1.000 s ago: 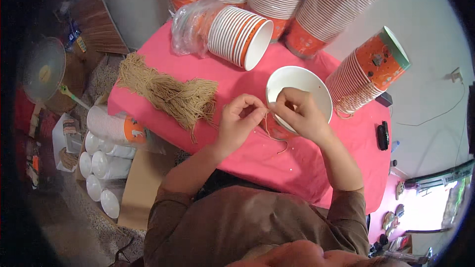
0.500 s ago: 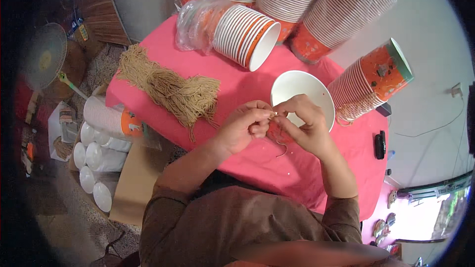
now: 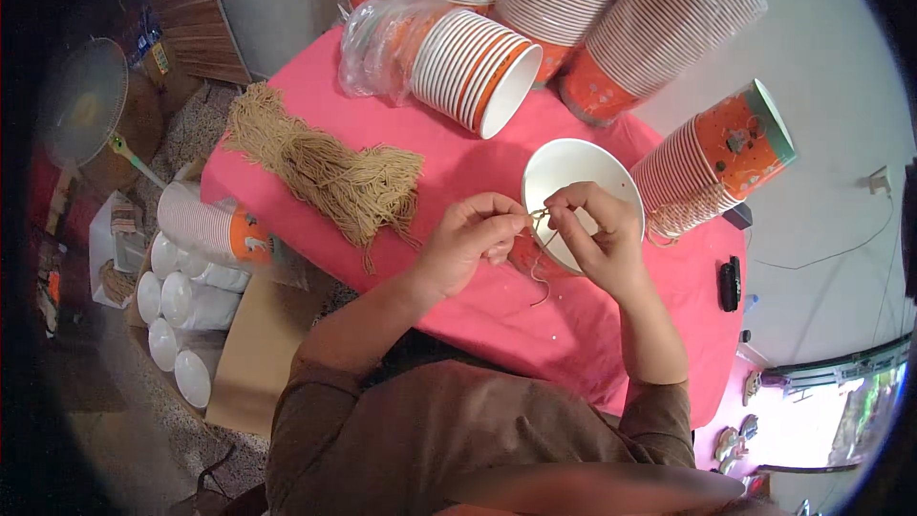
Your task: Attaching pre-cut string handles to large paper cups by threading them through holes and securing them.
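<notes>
My left hand pinches a thin tan string between thumb and fingers. My right hand grips the same string a little to the right, and a small loop shows between the fingertips. The loose end hangs down below. Both hands are held over the near side of a white paper bucket with an orange outside, whose opening faces up. To the left, a bundle of tan strings lies across the pink tablecloth.
A stack of paper buckets, partly in plastic, lies behind. Wrapped stacks stand farther back. At the right leans another bucket stack with strings at its base, near a small black object. A cardboard box holds white buckets at lower left.
My fingertips have moved slightly apart, the right ones shifting right. A loop of string now shows between them, where a small pale bit showed before.
</notes>
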A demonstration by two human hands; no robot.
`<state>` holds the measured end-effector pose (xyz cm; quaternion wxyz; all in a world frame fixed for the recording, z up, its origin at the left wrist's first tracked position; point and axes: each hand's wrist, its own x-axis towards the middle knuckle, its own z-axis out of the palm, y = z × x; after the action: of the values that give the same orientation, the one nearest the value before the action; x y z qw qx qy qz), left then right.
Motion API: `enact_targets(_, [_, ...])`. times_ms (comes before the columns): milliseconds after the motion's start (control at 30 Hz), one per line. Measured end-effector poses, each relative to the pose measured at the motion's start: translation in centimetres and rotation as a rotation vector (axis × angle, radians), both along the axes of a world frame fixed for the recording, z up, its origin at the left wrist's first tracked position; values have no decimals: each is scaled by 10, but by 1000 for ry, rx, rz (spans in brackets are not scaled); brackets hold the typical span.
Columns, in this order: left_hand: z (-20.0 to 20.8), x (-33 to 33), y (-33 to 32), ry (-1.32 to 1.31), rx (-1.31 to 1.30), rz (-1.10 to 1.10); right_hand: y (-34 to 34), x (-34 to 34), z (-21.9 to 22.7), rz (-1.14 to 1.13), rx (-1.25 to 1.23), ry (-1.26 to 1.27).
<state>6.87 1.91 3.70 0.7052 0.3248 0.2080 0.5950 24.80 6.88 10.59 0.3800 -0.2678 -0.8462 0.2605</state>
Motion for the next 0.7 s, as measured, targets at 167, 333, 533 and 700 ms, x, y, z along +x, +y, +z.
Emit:
enact_targets(167, [-3, 1, 1, 18, 11, 6, -2, -1, 1, 5, -57, 23])
enact_targets(333, [-3, 3, -1, 44, 30, 13, 0, 2, -2, -27, -93, 55])
enact_targets(533, [-11, 6, 0, 120, 73, 52, 1, 1, -5, -55, -91, 114])
enact_targets(700, [-22, 10, 0, 123, 85, 43, 4, 1, -12, -106, -74, 125])
